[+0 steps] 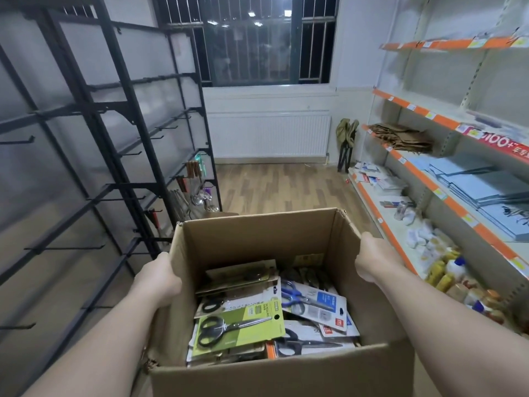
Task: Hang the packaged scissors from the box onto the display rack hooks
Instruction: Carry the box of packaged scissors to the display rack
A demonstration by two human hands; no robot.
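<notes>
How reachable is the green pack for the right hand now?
Probably not yet: the right hand and left hand both hold the box. The green pack lies uncovered on top, so a freed hand should reach it.

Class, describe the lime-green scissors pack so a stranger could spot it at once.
Find the open cardboard box at the picture's bottom centre. Near its left wall, the lime-green scissors pack lies topmost. It alone has a green card, holding black-handled scissors; the white pack beside it holds blue-handled ones.

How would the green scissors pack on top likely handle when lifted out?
Probably stiff: the green scissors pack lies flat, unbent. Likely light: thin card, one pair. It rests loose on other packs, so it may slide.
</notes>
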